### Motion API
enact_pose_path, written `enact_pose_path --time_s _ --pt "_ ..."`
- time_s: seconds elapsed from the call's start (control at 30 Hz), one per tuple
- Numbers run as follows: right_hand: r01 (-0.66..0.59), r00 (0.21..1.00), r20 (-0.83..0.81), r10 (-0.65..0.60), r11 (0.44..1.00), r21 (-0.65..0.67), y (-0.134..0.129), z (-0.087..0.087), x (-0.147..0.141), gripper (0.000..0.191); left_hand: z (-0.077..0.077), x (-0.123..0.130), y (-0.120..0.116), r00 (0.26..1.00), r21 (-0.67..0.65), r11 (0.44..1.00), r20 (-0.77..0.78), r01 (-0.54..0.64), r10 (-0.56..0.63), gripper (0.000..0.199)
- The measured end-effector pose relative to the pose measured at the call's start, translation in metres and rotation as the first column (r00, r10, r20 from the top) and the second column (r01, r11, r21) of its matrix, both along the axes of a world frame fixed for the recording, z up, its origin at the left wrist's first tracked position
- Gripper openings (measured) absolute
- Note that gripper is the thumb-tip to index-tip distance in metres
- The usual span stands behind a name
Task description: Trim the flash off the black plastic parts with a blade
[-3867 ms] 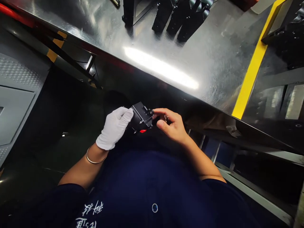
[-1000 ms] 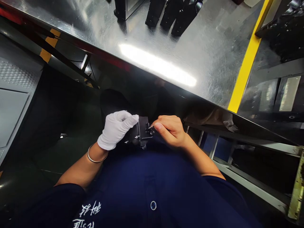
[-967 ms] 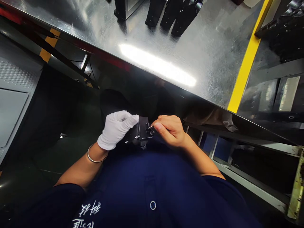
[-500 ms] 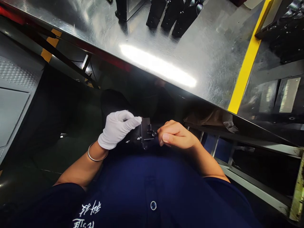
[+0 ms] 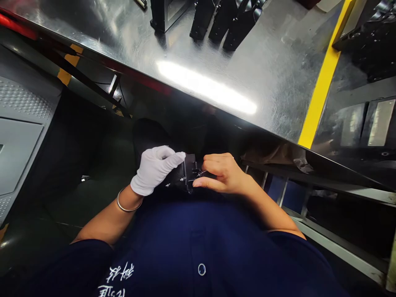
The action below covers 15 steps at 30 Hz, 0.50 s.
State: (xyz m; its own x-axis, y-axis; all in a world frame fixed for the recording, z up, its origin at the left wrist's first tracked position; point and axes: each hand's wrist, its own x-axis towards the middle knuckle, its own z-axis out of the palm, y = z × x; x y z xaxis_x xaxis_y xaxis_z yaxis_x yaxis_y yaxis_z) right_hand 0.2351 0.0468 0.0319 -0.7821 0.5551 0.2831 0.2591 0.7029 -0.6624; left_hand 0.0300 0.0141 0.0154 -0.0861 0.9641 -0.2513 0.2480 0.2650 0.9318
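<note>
My left hand [image 5: 153,170], in a white glove, pinches the upper left edge of a small black metal bracket [image 5: 190,159] between thumb and fingers. Shiny screw-like pins stick out of the bracket's left side. At its right side is my bare right hand [image 5: 223,172], with the fingers curled and the thumb stretched along below them. Between that thumb and forefinger a thin shiny piece shows against a small round fitting on the bracket; its kind is too small to make out. The bracket is held in front of my dark blue shirt, below the table edge.
A shiny metal table [image 5: 262,78] runs across in front, with several black metal parts [image 5: 230,24] at its far side. Yellow tape [image 5: 321,86] marks its right part. A grey cabinet [image 5: 21,132] stands at left, and a pale metal frame [image 5: 334,247] at lower right.
My right thumb has moved left and away from the forefinger, spreading the grip beside the bracket. My left hand keeps its hold. The whole view has shifted slightly.
</note>
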Motion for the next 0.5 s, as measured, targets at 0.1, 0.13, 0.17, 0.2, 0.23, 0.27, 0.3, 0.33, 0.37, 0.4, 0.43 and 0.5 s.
enact_pose_path --time_s 0.1,0.13,0.17,0.2,0.23,0.27,0.3,0.33,0.37,0.4,0.43,0.5 --pt "0.065 0.998 0.014 -0.067 0.991 0.115 -0.001 -0.002 -0.003 0.055 -0.002 0.002 0.000 0.998 -0.018 0.998 -0.017 -0.060 0.059 0.039" --pt "0.088 0.996 0.015 -0.091 0.985 0.147 -0.001 -0.004 -0.003 0.055 -0.002 0.003 0.000 0.997 -0.022 0.997 -0.018 -0.076 0.076 0.039" --pt "0.118 0.993 0.010 -0.122 0.978 0.171 -0.001 -0.006 -0.003 0.054 -0.002 0.004 0.000 0.996 -0.029 0.996 -0.015 -0.089 0.089 0.041" --pt "0.154 0.988 0.000 -0.157 0.970 0.190 -0.002 -0.009 -0.003 0.053 -0.002 0.005 0.000 0.995 -0.036 0.994 -0.009 -0.100 0.100 0.043" --pt "0.189 0.981 -0.009 -0.192 0.960 0.206 -0.002 -0.011 -0.003 0.051 -0.001 0.006 0.000 0.994 -0.043 0.993 -0.002 -0.107 0.107 0.045" --pt "0.221 0.975 -0.014 -0.223 0.950 0.220 -0.002 -0.013 -0.003 0.051 -0.001 0.007 0.000 0.993 -0.050 0.992 0.004 -0.115 0.115 0.047" --pt "0.244 0.969 -0.013 -0.248 0.941 0.234 -0.002 -0.014 -0.003 0.051 -0.001 0.007 0.000 0.992 -0.056 0.991 0.009 -0.122 0.123 0.049" --pt "0.259 0.964 -0.006 -0.266 0.933 0.251 -0.003 -0.015 -0.003 0.052 -0.001 0.008 0.000 0.991 -0.061 0.990 0.011 -0.130 0.131 0.050" --pt "0.265 0.961 0.005 -0.277 0.925 0.272 -0.003 -0.016 -0.003 0.053 0.000 0.009 0.000 0.990 -0.067 0.988 0.012 -0.138 0.139 0.050" --pt "0.264 0.960 0.015 -0.281 0.920 0.291 -0.003 -0.016 -0.003 0.053 0.000 0.009 0.000 0.989 -0.075 0.986 0.014 -0.146 0.148 0.050" --pt "0.262 0.959 0.023 -0.282 0.916 0.304 -0.003 -0.016 -0.004 0.055 -0.001 0.009 0.000 0.987 -0.084 0.984 0.015 -0.157 0.159 0.049" --pt "0.248 0.962 0.036 -0.271 0.922 0.298 -0.003 -0.015 -0.003 0.057 -0.001 0.010 0.000 0.983 -0.103 0.978 0.016 -0.181 0.184 0.048"
